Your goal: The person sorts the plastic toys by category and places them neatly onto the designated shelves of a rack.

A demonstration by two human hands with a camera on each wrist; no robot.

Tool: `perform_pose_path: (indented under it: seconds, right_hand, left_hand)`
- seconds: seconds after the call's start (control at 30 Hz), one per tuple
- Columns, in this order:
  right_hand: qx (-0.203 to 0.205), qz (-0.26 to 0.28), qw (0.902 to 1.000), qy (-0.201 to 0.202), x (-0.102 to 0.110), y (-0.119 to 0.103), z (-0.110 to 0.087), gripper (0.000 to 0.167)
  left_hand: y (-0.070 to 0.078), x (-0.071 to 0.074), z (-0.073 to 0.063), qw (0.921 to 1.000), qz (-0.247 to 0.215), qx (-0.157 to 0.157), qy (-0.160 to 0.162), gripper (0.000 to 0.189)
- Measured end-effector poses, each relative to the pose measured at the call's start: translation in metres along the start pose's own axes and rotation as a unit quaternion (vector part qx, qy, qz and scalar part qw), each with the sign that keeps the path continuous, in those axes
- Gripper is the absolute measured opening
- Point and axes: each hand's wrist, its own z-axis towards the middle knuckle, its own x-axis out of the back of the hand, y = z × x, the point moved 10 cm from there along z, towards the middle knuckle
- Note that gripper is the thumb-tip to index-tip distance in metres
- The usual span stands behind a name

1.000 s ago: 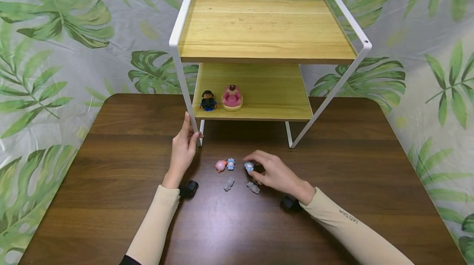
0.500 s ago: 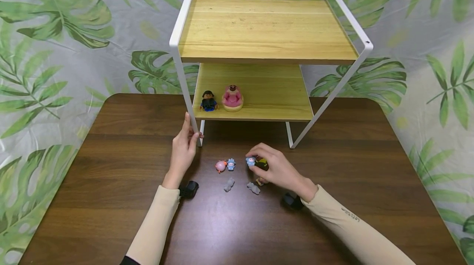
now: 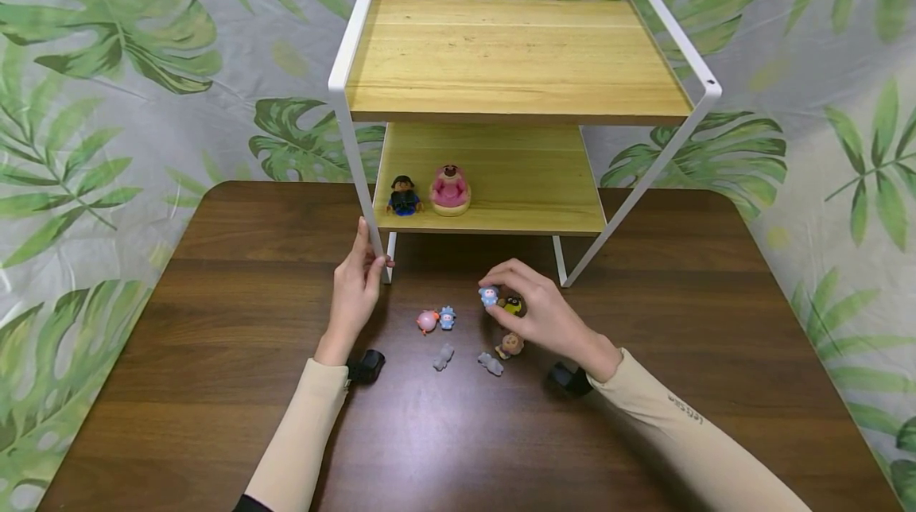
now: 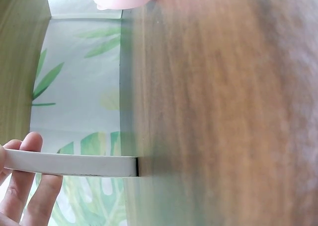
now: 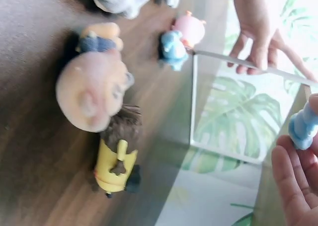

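Note:
In the head view, my left hand (image 3: 352,285) holds the front left leg of the shelf low down; the left wrist view shows fingers on both sides of this white leg (image 4: 74,164). Thumb and fingertips of my right hand (image 3: 547,317) pinch a small blue figurine (image 3: 489,296), raised over the table in front of the shelf. Below that hand stand a yellow figurine with brown hair (image 5: 117,164) and a big-headed tan figurine (image 5: 89,89). Left of them a second blue figurine (image 3: 447,318) sits beside a round pink toy (image 3: 426,322).
Two grey figurines, one left (image 3: 443,357) and one right (image 3: 490,364), lie nearer the front. The two-tier wooden shelf (image 3: 515,59) carries a dark-capped figurine (image 3: 404,195) and a pink bear figurine (image 3: 450,191) on its lower board (image 3: 537,178). A leaf-print cloth (image 3: 107,138) hangs behind.
My right hand has lifted the blue figurine off the table and moved it toward the shelf, uncovering the yellow and tan figurines. My left hand stays on the leg.

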Motion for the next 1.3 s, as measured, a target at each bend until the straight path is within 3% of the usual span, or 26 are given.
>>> perform_pose_path:
  seconds: [0.9,1.3]
  right_hand:
    - [0.026,-0.026,0.9974,0.062,0.043,-0.011,0.032,0.032]
    - [0.019,0.006,0.9967,0.079,0.052,-0.007,0.041,0.033]
  left_hand:
    - [0.000,0.000,0.001,1.0000,0.002,0.000,-0.001,0.095]
    - [0.000,0.000,0.000,1.0000,0.002,0.000,0.000,0.094]
